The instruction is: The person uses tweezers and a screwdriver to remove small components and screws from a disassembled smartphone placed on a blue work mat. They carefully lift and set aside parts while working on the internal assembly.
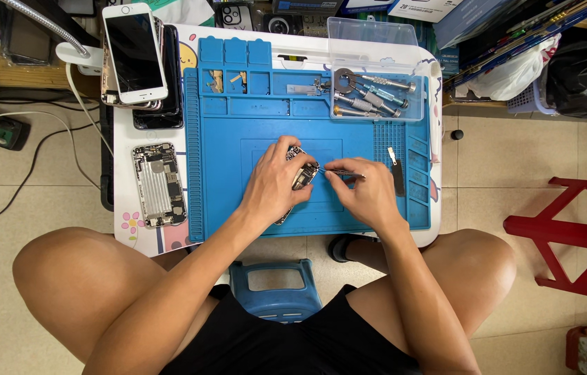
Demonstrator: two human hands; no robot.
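Note:
My left hand [274, 180] holds a small phone circuit board [303, 173] tilted above the blue work mat [238, 153]. My right hand [368, 191] grips thin metal tweezers [340, 171], their tip touching the board's upper right edge. Both hands meet near the middle of the mat. Part of the board is hidden under my left fingers.
An opened phone body [158, 185] lies left of the mat on the white table [121, 208]. A stack of phones [136, 57] sits at the back left. A clear box of screwdrivers [374, 94] stands at the mat's back right. A red stool [578, 232] stands right; a blue stool [276, 288] is between my knees.

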